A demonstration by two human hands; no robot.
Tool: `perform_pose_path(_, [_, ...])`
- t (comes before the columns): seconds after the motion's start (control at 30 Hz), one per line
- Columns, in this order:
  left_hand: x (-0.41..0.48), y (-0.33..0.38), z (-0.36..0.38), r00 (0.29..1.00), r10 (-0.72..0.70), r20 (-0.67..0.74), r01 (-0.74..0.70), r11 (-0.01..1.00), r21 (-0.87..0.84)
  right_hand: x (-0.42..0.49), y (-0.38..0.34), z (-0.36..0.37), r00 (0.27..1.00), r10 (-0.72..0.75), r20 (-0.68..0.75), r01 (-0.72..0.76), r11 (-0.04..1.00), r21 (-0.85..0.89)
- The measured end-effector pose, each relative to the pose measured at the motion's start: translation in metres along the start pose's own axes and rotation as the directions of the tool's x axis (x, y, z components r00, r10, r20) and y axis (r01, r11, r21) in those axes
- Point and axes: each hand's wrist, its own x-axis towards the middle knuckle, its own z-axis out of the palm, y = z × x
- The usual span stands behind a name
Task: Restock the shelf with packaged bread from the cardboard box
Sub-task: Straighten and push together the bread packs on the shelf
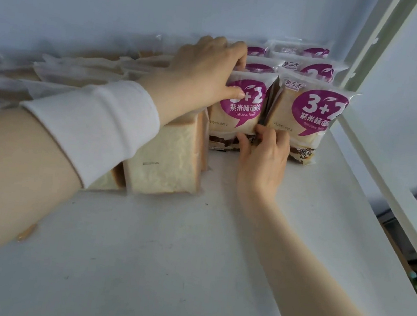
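While we stand at the white shelf (164, 245), our left hand (205, 70) grips the top of a purple bread pack (240, 109) standing upright, and our right hand (263, 159) pinches its bottom corner, beside plain toast packs (167, 157).

both arms outstretched, left hand (209, 65) curled in grip, right hand (263, 154) pinching

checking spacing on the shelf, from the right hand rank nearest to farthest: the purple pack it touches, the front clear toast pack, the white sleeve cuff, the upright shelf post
1. Purple pack: under the right hand, fingertips at its lower right corner.
2. Front clear toast pack: just to the left, standing on the shelf.
3. White sleeve cuff: farther left, on the other arm.
4. Upright shelf post: far back, upper right.
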Motion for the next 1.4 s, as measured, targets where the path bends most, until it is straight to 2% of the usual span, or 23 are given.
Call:
perform_pose_path(0.07, [0.002,0.002,-0.001,1.0,-0.009,0.021,0.009,1.0,0.016,0.004,-0.004,-0.007,0.998,-0.001,0.065,0.001,1.0,-0.008])
perform_pose_path(0.13, [0.004,0.004,-0.007,0.998,-0.02,0.052,0.02,1.0,-0.001,0.0,-0.001,-0.023,0.99,-0.071,0.12,0.072,0.997,0.0])
perform_pose_path(0.2, [0.006,0.009,-0.013,1.0,0.013,0.021,-0.012,0.998,-0.062,-0.006,0.011,-0.047,0.993,-0.113,0.031,0.111,0.992,0.067])
perform_pose_path(0.3, [0.013,0.033,-0.017,0.981,0.172,-0.091,-0.182,0.975,-0.127,-0.001,0.033,-0.077,0.984,0.006,-0.179,0.019,0.99,0.136])
perform_pose_path(0.33, [0.017,0.043,-0.015,0.969,0.234,-0.077,-0.241,0.966,-0.099,0.006,0.04,-0.081,0.983,0.064,-0.173,-0.039,0.989,0.145])
perform_pose_path(0.4, [0.026,0.06,-0.006,0.952,0.305,-0.011,-0.305,0.952,-0.016,0.02,0.048,-0.08,0.989,0.144,-0.039,-0.137,0.98,0.143])
perform_pose_path(0.5, [0.038,0.068,0.008,0.96,0.278,0.021,-0.278,0.96,0.031,0.037,0.056,-0.071,0.985,0.13,0.11,-0.144,0.981,0.133])
perform_pose_path(0.6, [0.04,0.064,0.01,0.968,0.249,-0.016,-0.248,0.968,0.041,0.051,0.061,-0.071,0.993,0.07,0.097,-0.085,0.984,0.157])
perform_pose_path(0.77, [0.038,0.057,0.012,0.984,0.18,-0.01,-0.179,0.983,0.03,0.067,0.06,-0.072,0.984,0.027,0.176,-0.052,0.989,0.137])
perform_pose_path(0.9, [0.032,0.054,0.008,0.97,0.241,0.018,-0.241,0.971,0.008,0.063,0.069,-0.074,0.963,0.024,0.269,-0.06,0.99,0.125])
perform_pose_path(1.03, [0.014,0.038,-0.001,0.964,0.26,0.048,-0.262,0.964,0.052,0.063,0.07,-0.074,0.944,-0.015,0.329,-0.056,0.977,0.205])
perform_pose_path(1.13, [0.003,0.029,0.003,0.98,0.196,0.045,-0.199,0.977,0.075,0.067,0.067,-0.072,0.946,-0.081,0.314,-0.007,0.963,0.27])
perform_pose_path(1.23, [0.002,0.026,0.007,0.987,0.156,0.037,-0.156,0.988,0.001,0.069,0.067,-0.072,0.958,-0.094,0.271,0.01,0.955,0.298])
perform_pose_path(1.4, [0.009,0.039,0.009,0.987,0.147,-0.069,-0.152,0.986,-0.074,0.074,0.08,-0.079,0.975,-0.091,0.203,0.025,0.952,0.304])
